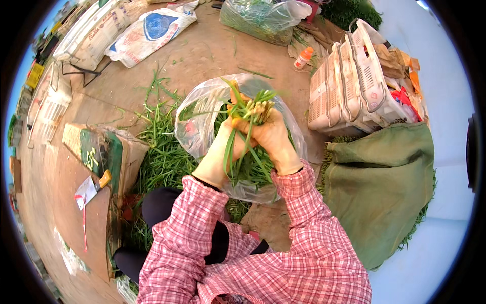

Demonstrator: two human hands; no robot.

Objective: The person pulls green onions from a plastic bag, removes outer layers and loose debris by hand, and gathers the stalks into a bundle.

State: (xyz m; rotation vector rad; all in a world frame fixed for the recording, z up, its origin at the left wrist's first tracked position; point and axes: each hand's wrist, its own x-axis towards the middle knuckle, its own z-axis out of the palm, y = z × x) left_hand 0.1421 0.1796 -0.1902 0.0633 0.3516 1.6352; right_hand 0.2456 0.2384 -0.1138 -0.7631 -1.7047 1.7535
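My left hand (221, 144) and my right hand (273, 136), both in pale yellow gloves, are closed together round a bunch of long-leaved greens (260, 107). Its pale stem ends are gathered at the top, and narrow leaves hang down between my wrists. The left glove's fingertips look stained orange-brown. Right below my hands a clear plastic bag (195, 109) stands wide at the mouth, with more greens (248, 172) inside it. My hands hide part of the bag's contents.
A heap of loose greens (164, 144) lies left of the bag. Further left, a yellow-handled cleaver (96, 188) rests on a board. White plastic crates (349, 81), a green cloth (379, 187) and an orange-capped bottle (304, 57) are at right. A white sack (152, 33) and filled bag (260, 20) lie beyond.
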